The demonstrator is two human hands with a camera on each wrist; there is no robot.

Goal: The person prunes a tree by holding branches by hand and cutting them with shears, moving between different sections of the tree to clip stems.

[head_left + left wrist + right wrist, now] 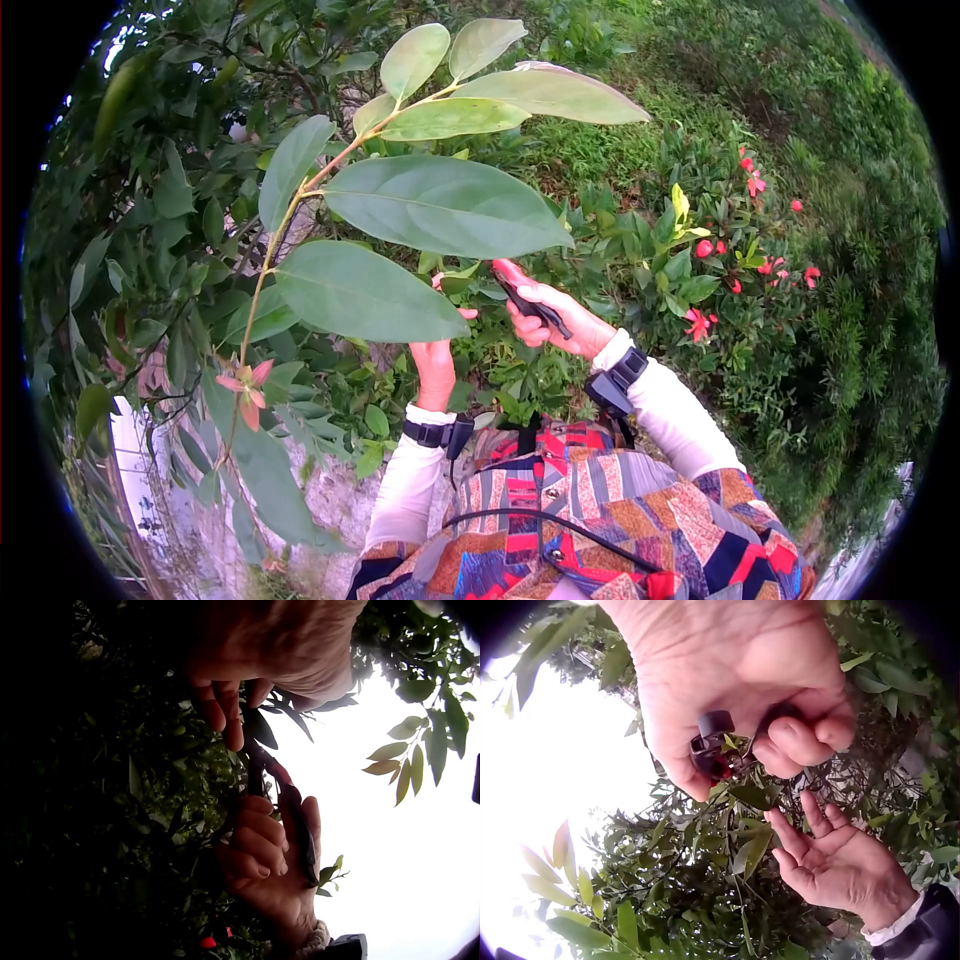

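My right hand point(560, 316) grips a pair of pruning shears point(512, 281) with red and black on them. Its fingers curl round one dark handle point(306, 844), as the left wrist view shows. My left hand point(847, 866) is held palm up with loosely spread fingers, just beyond the shears. Its fingertips come right up to a small green leaf point(754, 797) on a shrub twig. From the head view, large leaves partly cover the left hand. Those leaves belong to a long branch point(270, 262) that crosses close in front of the camera.
Dense shrub foliage point(170, 190) fills the left side. A bush with red flowers point(697, 322) grows to the right of the hands. Behind it are grass point(640, 100) and a leafy hedge point(880, 250). Pale ground point(325, 490) shows at the lower left.
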